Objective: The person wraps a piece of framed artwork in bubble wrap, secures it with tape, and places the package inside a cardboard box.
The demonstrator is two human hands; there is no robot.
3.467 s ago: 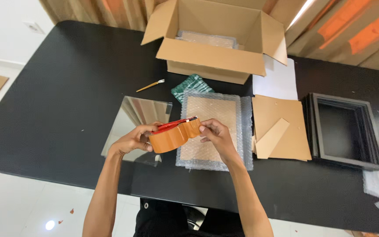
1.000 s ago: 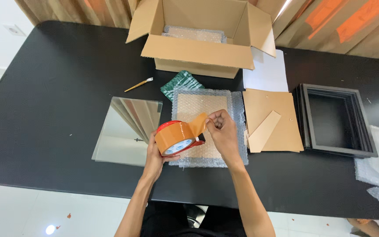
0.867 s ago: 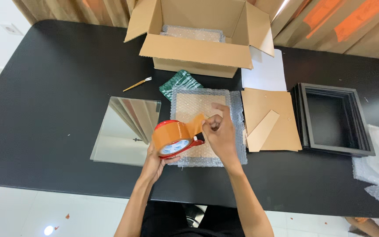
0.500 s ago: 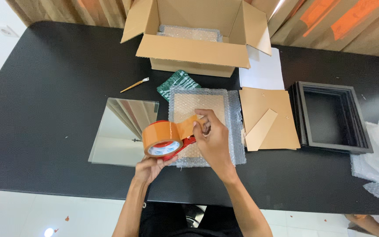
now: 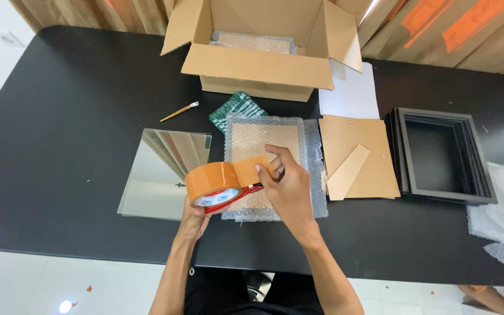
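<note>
Left hand (image 5: 196, 213) clamped my light, stiff tape roll (image 5: 212, 182) from beneath; right hand (image 5: 284, 185) pinched its sticky, floppy tape end (image 5: 251, 169).

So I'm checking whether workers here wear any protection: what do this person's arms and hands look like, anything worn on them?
Both arms are bare from the elbows down: no sleeves show. The left hand and the right hand wear no gloves, and no watch, bracelet or ring is visible on them. Fingernails look short and unpainted. Dark clothing shows at the bottom edge, below the arms.
</note>
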